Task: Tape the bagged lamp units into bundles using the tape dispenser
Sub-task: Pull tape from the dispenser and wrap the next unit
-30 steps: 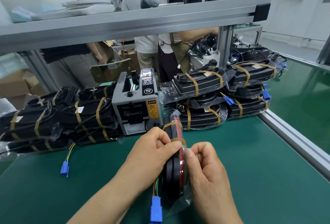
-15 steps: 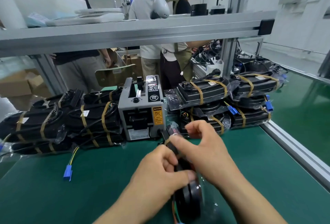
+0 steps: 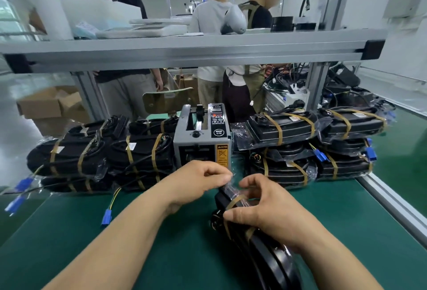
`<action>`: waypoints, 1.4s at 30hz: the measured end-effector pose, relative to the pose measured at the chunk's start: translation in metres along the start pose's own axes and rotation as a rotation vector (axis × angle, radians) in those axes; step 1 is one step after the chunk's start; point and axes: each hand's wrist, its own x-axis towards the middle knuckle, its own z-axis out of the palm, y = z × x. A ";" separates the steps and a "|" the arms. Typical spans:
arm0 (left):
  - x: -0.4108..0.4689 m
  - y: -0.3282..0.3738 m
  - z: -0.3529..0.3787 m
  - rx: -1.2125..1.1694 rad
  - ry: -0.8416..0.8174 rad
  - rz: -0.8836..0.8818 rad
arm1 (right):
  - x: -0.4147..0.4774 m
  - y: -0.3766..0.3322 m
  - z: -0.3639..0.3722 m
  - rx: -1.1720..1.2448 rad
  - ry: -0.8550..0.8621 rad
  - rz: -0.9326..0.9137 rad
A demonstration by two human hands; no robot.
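Observation:
A black bagged lamp unit point(image 3: 261, 259) lies slanted on the green mat, with two brown tape bands round its far end. My right hand point(image 3: 265, 211) grips that end, thumb on a tape band. My left hand point(image 3: 201, 178) pinches the clear bag's tip just in front of the grey tape dispenser point(image 3: 201, 137). Stacks of taped bundles lie left point(image 3: 101, 155) and right point(image 3: 307, 146) of the dispenser.
An aluminium shelf beam point(image 3: 184, 51) crosses above the dispenser. A metal rail point(image 3: 392, 199) edges the mat on the right. Loose blue connectors point(image 3: 106, 218) on wires lie on the mat at left. People stand behind the bench.
The lamp unit went from upright between my hands to lying slanted on the mat. My right hand moved up to its far end; my left shifted to the bag's tip.

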 end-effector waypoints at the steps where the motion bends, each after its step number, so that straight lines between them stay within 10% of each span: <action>1: 0.001 0.000 -0.001 -0.059 -0.040 -0.019 | 0.000 0.000 -0.001 0.001 -0.015 -0.002; 12: 0.010 -0.009 0.042 -0.809 0.253 -0.038 | 0.003 0.004 -0.009 0.055 -0.046 -0.002; 22: 0.022 -0.037 0.016 -0.701 0.695 -0.196 | -0.003 0.021 -0.008 0.095 0.137 0.053; 30: 0.045 -0.032 0.002 -1.083 0.571 -0.496 | -0.007 0.014 -0.004 0.116 0.128 0.050; 42: 0.050 -0.021 0.009 -1.130 0.730 -0.376 | -0.009 0.012 -0.003 0.100 0.149 0.047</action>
